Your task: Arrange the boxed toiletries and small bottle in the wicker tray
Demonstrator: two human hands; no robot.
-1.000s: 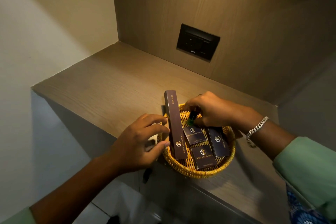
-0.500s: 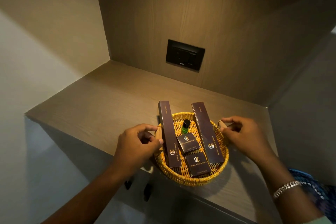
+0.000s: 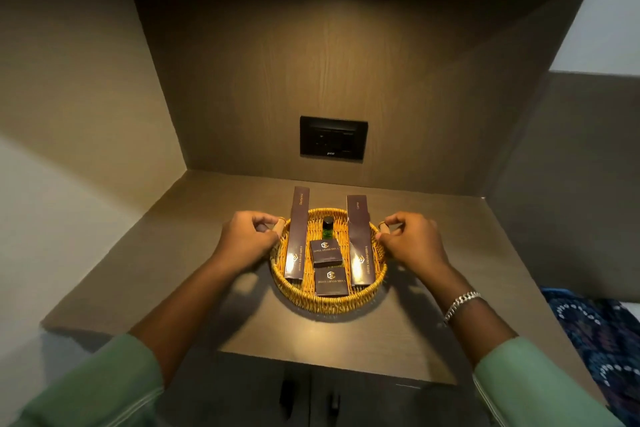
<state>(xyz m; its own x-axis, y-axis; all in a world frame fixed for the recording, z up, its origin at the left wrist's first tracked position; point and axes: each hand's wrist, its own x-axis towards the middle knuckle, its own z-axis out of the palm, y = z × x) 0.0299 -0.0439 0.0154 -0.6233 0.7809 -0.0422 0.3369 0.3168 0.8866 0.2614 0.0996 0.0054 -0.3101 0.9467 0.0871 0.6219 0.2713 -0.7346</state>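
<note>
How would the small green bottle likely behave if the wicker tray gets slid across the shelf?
The small green bottle stands upright on uneven weave, narrow for its height, so it would probably tip. If it fell, its round body might roll, though the square box close in front and the long boxes beside it would likely stop it.

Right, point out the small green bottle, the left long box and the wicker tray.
small green bottle point(image 3: 327, 227), head view, on its body below the dark cap.
left long box point(image 3: 297, 234), head view, mid face.
wicker tray point(image 3: 329, 305), head view, near rim.
</note>
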